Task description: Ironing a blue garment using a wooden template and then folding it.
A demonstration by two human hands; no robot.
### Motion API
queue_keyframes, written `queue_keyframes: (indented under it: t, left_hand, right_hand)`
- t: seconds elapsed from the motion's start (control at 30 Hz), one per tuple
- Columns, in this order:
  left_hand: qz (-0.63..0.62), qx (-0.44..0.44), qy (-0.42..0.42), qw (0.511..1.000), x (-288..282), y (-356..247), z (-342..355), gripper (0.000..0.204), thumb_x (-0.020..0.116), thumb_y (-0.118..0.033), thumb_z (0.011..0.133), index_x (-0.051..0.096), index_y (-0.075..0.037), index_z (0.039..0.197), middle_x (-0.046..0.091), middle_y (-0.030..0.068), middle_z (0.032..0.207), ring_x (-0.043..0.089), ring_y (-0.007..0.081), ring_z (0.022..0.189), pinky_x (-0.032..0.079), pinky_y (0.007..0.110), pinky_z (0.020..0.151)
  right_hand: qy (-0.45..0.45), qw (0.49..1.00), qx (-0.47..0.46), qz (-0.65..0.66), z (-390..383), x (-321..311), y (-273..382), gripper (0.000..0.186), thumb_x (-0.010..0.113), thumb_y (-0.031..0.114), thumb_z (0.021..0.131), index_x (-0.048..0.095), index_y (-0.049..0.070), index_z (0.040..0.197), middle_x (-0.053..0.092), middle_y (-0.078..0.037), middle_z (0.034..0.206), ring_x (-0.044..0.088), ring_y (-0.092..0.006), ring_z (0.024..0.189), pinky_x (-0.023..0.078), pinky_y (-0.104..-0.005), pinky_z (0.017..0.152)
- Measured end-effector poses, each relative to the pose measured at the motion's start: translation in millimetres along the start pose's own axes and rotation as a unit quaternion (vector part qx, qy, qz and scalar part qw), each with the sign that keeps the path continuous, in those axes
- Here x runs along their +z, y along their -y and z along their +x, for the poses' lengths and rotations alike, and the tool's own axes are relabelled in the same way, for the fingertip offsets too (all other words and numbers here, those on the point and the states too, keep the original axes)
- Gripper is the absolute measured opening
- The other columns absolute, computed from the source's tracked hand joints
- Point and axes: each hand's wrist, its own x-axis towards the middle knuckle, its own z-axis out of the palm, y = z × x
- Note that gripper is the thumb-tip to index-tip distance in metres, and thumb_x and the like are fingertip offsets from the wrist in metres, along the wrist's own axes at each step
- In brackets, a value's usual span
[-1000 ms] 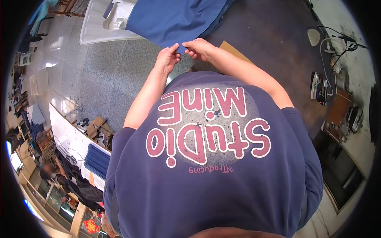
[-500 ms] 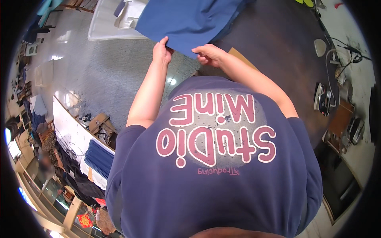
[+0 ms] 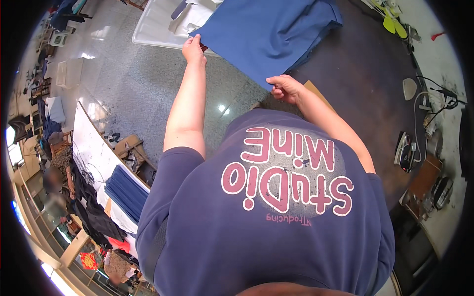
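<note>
A large piece of blue fabric (image 3: 266, 34) stretches between my two hands and lies partly over the dark tabletop (image 3: 365, 74). Its left corner is pinched in my left hand (image 3: 194, 50), close to a pale plastic bin (image 3: 158, 27). My right hand (image 3: 286, 90) grips the near corner of the cloth between thumb and fingers, by the table's edge. The cloth's edge runs fairly straight from one hand to the other. White and grey pieces (image 3: 197, 18) show in the bin beside the fabric.
An iron (image 3: 405, 152) stands at the table's right side, with cords (image 3: 442, 96) beyond it. To the left, a white table (image 3: 91, 130) carries a stack of folded dark-blue cloth (image 3: 126, 193). Another person (image 3: 61, 163) is at the far left. A tan strip (image 3: 321, 96) lies under my right forearm.
My hands have moved apart, the left one outward along the cloth's edge to its left corner. More of the blue fabric shows, its edge drawn longer between them. The whole view has shifted slightly.
</note>
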Motion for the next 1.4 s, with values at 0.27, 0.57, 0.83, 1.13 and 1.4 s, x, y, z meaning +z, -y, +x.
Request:
queue_keyframes:
  t: [0.27, 0.57, 0.83, 1.13, 1.4]
  left_hand:
    - [-0.029, -0.038, 0.044, 0.998, -6, 6, 24, 0.016, 0.065, -0.015, 0.087, 0.058, -0.003, 0.094, 0.064, 0.007, 0.082, 0.063, 0.0179, 0.064, 0.054, 0.034, 0.054]
    - [0.051, -0.069, 0.097, 0.992, -15, -5, 52, 0.014, 0.067, -0.017, 0.085, 0.059, -0.006, 0.087, 0.063, 0.0041, 0.076, 0.06, 0.0165, 0.061, 0.052, 0.035, 0.057]
    - [0.066, -0.069, 0.109, 0.99, -17, -6, 50, 0.015, 0.068, -0.017, 0.084, 0.059, -0.006, 0.089, 0.063, 0.0043, 0.076, 0.06, 0.0165, 0.062, 0.052, 0.035, 0.057]
    - [0.087, -0.068, 0.102, 0.989, -12, -9, 50, 0.014, 0.067, -0.017, 0.084, 0.059, -0.007, 0.089, 0.062, 0.0045, 0.075, 0.058, 0.0177, 0.06, 0.052, 0.036, 0.059]
    - [0.049, -0.194, 0.346, 0.917, 47, -85, 91, 0.013, 0.06, -0.012, 0.085, 0.059, -0.004, 0.095, 0.065, 0.0095, 0.09, 0.063, 0.0242, 0.08, 0.054, 0.037, 0.069]
  right_hand:
    - [-0.019, 1.0, 0.001, -0.014, -6, 6, 1, 0.032, 0.072, 0.011, 0.08, 0.044, 0.011, 0.065, 0.047, -0.001, 0.058, 0.043, -0.0081, 0.045, 0.029, -0.022, 0.039]
    - [0.007, 1.0, 0.005, -0.003, -2, 3, -2, 0.026, 0.071, 0.013, 0.082, 0.049, 0.01, 0.07, 0.053, -0.001, 0.062, 0.044, -0.0067, 0.046, 0.029, -0.02, 0.04]
    - [0.02, 1.0, -0.001, -0.021, -4, 4, -7, 0.025, 0.073, 0.016, 0.082, 0.051, 0.01, 0.071, 0.054, 0.0, 0.061, 0.042, -0.0055, 0.046, 0.028, -0.0208, 0.041]
    - [0.029, 1.0, -0.009, -0.008, -3, 3, -6, 0.025, 0.075, 0.015, 0.08, 0.051, 0.01, 0.073, 0.054, 0.0, 0.06, 0.042, -0.0056, 0.045, 0.027, -0.0217, 0.04]
    - [0.021, 0.979, -0.203, -0.026, -30, 11, 91, 0.015, 0.07, 0.019, 0.083, 0.061, 0.011, 0.093, 0.062, 0.002, 0.081, 0.053, -0.0092, 0.067, 0.045, -0.0242, 0.061]
